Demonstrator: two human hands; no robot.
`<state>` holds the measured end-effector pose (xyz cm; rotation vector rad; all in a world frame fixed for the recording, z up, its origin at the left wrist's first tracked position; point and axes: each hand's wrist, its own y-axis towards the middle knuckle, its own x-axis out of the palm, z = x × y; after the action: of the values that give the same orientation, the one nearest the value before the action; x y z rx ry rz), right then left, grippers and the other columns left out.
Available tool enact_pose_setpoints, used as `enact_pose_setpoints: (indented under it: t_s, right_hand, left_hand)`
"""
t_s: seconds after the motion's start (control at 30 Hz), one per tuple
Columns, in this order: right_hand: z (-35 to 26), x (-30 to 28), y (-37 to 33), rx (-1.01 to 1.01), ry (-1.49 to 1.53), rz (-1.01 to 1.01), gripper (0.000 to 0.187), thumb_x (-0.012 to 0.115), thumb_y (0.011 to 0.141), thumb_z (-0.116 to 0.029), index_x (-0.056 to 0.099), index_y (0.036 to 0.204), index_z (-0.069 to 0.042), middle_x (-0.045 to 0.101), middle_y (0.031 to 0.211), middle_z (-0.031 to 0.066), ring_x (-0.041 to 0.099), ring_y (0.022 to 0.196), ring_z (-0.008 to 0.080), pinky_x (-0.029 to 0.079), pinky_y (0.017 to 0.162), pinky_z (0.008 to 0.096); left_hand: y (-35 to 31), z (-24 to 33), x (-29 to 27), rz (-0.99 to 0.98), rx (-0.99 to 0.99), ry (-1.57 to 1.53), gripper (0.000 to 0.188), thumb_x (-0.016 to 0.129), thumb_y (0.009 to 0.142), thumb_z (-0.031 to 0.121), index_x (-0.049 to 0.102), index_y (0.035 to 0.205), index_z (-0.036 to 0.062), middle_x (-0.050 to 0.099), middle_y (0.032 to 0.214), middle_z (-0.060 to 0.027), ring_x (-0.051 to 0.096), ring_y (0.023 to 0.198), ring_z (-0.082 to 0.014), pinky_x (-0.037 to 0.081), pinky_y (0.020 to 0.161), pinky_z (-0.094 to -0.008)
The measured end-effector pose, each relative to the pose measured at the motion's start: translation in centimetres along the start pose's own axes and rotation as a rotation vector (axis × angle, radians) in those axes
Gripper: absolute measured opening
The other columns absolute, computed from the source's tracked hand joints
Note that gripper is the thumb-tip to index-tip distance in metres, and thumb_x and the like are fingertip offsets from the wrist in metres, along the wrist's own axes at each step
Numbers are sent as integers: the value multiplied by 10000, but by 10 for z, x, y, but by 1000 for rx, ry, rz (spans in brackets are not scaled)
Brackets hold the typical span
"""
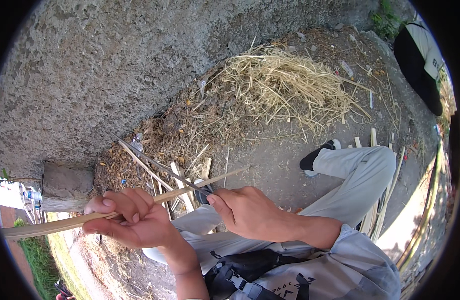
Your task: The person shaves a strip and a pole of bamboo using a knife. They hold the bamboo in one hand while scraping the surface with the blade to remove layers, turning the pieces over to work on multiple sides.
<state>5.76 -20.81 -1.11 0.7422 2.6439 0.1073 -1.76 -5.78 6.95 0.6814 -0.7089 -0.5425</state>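
My left hand (pixel 137 217) is closed round a long pale bamboo strip (pixel 52 226), its fingers curled over the top and the thumb below. The strip runs from the far left edge, through that hand, to a thin tip above my right hand (pixel 262 212). My right hand is wrapped round a knife (pixel 165 169), hiding most of its handle. The knife's long, narrow, dark blade slants up and to the left, crossing the strip between my two hands. Whether its edge bites into the strip I cannot tell.
A rough stone wall (pixel 105 60) rises ahead. At its foot lies a heap of pale shavings (pixel 290 80). Split bamboo pieces (pixel 205 169) lie beyond my hands, and long poles (pixel 430 200) lie at the right. Another person's leg (pixel 415 70) shows at the far right.
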Motion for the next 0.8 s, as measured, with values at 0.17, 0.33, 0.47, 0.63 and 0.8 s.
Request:
enact_pose_setpoints:
  t_s: [0.17,0.33,0.47,0.63,0.8]
  right_hand:
    - [-4,-3,4,146,-93,-101,364,506,1032,-217,622,795,33,583,591,252,594,550,460,458,531,523]
    - [-2,-14,4,146,-23,-115,366,497,1036,-204,627,788,32,591,593,241,592,538,457,470,538,520]
    - [-13,-11,2,160,-26,-55,361,489,1039,-194,638,807,39,600,597,229,604,544,442,482,544,494]
    - [-19,-9,5,142,22,-32,352,496,1037,-196,646,825,41,599,589,217,601,529,433,481,538,482]
    - [-20,-11,4,101,16,-31,345,512,1030,-188,639,807,43,577,562,220,591,507,430,466,520,487]
  left_hand:
    - [-12,6,8,15,-24,-10,490,319,1056,537,450,917,85,289,537,35,178,399,-45,162,351,-207]
    - [-16,7,17,-113,-78,-93,509,339,1034,568,436,920,82,306,529,28,195,396,-55,173,357,-201]
    - [-13,1,23,-47,-74,-35,519,341,1026,582,441,923,83,304,521,28,206,393,-58,183,356,-209]
    - [-12,0,26,81,-41,149,516,339,1028,580,451,920,89,317,527,24,214,393,-59,188,348,-207]
    - [-10,-4,24,37,-63,101,514,336,1036,569,458,911,85,334,538,19,223,392,-56,190,346,-201]
